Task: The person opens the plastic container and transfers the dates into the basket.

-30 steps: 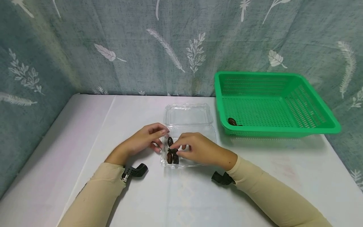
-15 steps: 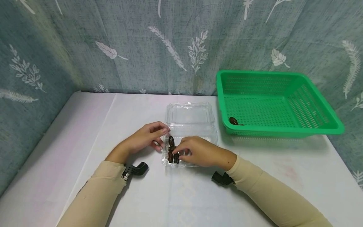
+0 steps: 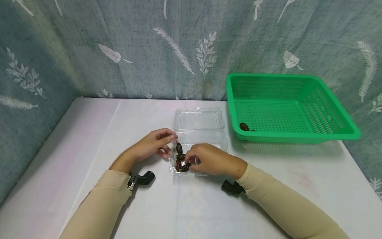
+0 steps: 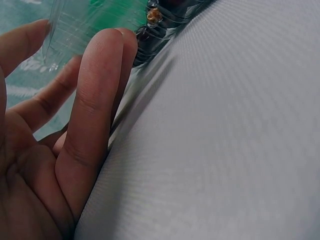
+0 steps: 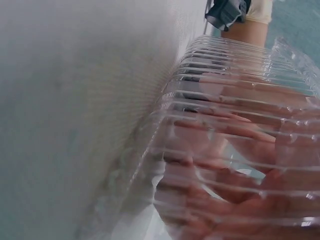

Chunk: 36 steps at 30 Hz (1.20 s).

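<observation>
Centrally in frame, right hand (image 3: pixel 210 159) pinched one dark date (image 3: pixel 185 167); loosely extended left hand (image 3: pixel 154 144) touched clear plastic clamshell (image 3: pixel 200 137).

On my head feed the curtain (image 3: pixel 134 78) reads grey-green, printed with white leaves, fronds and sprigs, with a yellowish streak down its left part. The table (image 3: pixel 155 209) is white, tinged faintly pink in places. The basket (image 3: pixel 293 137) is a bright, even green, patterned with rows of small holes and slits. I see both sleeves (image 3: pixel 96 202) as beige and the wrist mounts (image 3: pixel 145 178) as black. The box (image 3: pixel 206 136) is clear and colourless, its wall striped with parallel ridges in my right wrist view. The dates (image 3: pixel 179 148) show glossy dark brown, nearly black, one with a reddish cast; my left wrist view catches an amber spot among them
</observation>
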Tool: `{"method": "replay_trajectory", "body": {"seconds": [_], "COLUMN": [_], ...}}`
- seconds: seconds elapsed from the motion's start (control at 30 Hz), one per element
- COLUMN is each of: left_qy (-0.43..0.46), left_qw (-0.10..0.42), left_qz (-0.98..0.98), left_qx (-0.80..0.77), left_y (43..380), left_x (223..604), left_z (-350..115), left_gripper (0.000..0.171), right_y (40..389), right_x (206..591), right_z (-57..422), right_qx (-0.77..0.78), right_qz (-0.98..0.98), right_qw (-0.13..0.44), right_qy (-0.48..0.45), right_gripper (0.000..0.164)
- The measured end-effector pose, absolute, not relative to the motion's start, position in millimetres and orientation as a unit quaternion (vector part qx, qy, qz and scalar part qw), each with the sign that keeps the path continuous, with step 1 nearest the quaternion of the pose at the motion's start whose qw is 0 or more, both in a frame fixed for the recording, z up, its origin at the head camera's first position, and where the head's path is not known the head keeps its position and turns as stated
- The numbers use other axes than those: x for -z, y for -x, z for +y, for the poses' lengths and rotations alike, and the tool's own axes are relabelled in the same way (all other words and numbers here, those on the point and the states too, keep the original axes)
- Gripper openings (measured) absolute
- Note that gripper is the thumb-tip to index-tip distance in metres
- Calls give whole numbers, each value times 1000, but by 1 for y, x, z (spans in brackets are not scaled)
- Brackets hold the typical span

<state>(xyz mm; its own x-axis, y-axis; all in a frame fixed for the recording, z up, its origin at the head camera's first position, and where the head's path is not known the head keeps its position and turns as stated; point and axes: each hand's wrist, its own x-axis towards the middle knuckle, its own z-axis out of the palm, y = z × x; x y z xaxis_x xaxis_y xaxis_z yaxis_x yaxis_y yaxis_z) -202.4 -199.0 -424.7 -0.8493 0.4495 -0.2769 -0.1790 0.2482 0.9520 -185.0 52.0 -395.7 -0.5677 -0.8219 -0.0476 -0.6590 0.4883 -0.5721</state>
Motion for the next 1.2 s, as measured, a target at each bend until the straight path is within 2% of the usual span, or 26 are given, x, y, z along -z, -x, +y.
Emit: {"method": "replay_trajectory", "body": {"seconds": [0.17,0.37,0.6,0.87,1.2], "left_qy": [-89,-90,-85,-93,-92], "left_qw": [261,254,258,254,254], "left_qz": [748,751,752,757,755], "left_qx": [-604,-602,-601,-595,-597], "left_y": [202,203,203,204,204], "left_x": [424,423,424,426,427], "left_z": [-198,-197,-197,-199,-199], "left_gripper": [41,41,40,43,43], "right_y": [184,182,182,189,202], "right_x": [395,389,371,342,330], "right_z": [53,56,68,89,114], "right_qx": [242,217,209,257,329], "right_qz": [853,865,873,863,853], "right_qw": [153,100,64,21,-20], "right_qy": [436,441,436,433,404], "right_gripper": [9,9,12,11,18]}}
